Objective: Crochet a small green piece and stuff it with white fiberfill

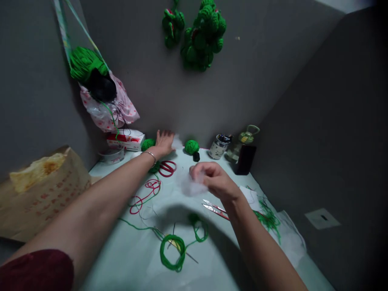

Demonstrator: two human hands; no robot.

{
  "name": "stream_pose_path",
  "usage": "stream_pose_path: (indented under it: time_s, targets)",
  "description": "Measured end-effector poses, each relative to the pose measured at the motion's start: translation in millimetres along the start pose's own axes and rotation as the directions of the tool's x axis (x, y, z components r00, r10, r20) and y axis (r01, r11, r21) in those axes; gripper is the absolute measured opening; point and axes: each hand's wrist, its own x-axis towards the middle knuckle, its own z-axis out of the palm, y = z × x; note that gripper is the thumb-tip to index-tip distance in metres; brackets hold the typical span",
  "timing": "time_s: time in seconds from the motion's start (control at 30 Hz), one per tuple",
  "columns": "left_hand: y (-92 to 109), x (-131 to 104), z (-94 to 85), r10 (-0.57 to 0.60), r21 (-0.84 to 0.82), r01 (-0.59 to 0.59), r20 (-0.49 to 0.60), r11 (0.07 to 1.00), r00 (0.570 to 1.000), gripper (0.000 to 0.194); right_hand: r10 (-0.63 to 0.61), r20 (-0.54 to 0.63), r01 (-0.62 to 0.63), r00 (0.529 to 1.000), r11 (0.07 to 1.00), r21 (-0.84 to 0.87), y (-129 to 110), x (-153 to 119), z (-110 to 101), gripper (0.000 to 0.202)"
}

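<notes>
My left hand (164, 142) stretches to the back of the table with its fingers spread, beside a small tuft of white fluffy stuffing (177, 142). Whether it touches the tuft I cannot tell. Over the middle of the table, my right hand (214, 178) pinches a larger, blurred wad of white fibre stuffing (190, 185). Below it lie scissors with red handles (216, 210). Nearer me is a coil of green yarn (161, 254), with thin needles (191, 258) around it. A red yarn tangle (136, 205) and red rings (167, 168) rest to the left.
Green yarn balls (192, 147), a can of tools (218, 147), a bottle (238, 149) and a black box (245, 159) stand along the back. Green yarn scraps (268, 218) lie at the right. A paper bag with flatbread (60, 198) is at the left; a pink bag (127, 105) hangs above.
</notes>
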Motion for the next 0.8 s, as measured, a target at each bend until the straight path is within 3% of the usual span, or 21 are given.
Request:
stream_pose_path:
  time_s: [0.07,0.13,0.2,0.27,0.33,0.43,0.5,0.57,0.63,0.73,0.8]
  targets:
    - [7.8,-9.3,-6.5,-0.061,-0.157,0.064,0.024,0.986,0.998,0.038,-0.042,-0.008,0.042,0.999,0.999,0.02,-9.4,-17.0,6.9,0.042]
    - [23.8,-28.9,-7.4,-0.087,-0.354,0.111,0.083,0.929,0.993,0.038,-0.128,-0.119,0.125,0.985,0.992,-0.028,-8.7,-24.2,7.9,0.033]
    - [45.5,-58.3,-2.3,-0.089,-0.555,0.163,0.158,0.816,0.983,0.035,-0.23,-0.247,0.176,0.941,0.959,-0.222,0.3,-24.0,6.8,0.022]
    - [66.9,-92.7,7.2,-0.089,-0.709,0.243,0.248,0.662,0.965,0.049,-0.347,-0.318,0.133,0.882,0.832,-0.539,12.5,-21.1,8.7,0.012]
    - [82.1,-125.2,17.8,-0.109,-0.801,0.313,0.3,0.51,0.948,0.055,-0.421,-0.306,0.065,0.854,0.669,-0.74,22.8,-20.2,15.5,0.006]
    - [89.1,-160.0,27.9,-0.212,-0.868,0.364,0.307,0.337,0.928,0.04,-0.412,-0.187,0.03,0.892,0.466,-0.884,29.1,-30.2,31.3,0.011]
    - [86.5,-173.9,27.7,-0.278,-0.886,0.383,0.311,0.262,0.909,0.035,-0.362,-0.093,0.045,0.927,0.355,-0.934,28.7,-45.8,40.6,0.03]
    - [82.9,-183.9,22.3,-0.32,-0.892,0.395,0.316,0.219,0.893,0.037,-0.297,-0.014,0.104,0.955,0.378,-0.92,28.1,-66.0,46.5,0.047]
    - [81.4,-192.9,14.2,-0.35,-0.898,0.393,0.31,0.199,0.884,0.032,-0.248,0.022,0.131,0.969,0.432,-0.892,30.6,-86.8,48.9,0.049]
    - [84.8,-208.2,2.0,-0.388,-0.91,0.357,0.258,0.21,0.885,0.018,-0.204,-0.02,0.073,0.979,0.439,-0.896,42.9,-111.1,47.7,0.047]
    - [88.6,-219.7,-3.9,-0.403,-0.913,0.325,0.209,0.245,0.891,0.025,-0.13,-0.07,0.004,0.989,0.494,-0.87,55.3,-120.3,44.9,0.044]
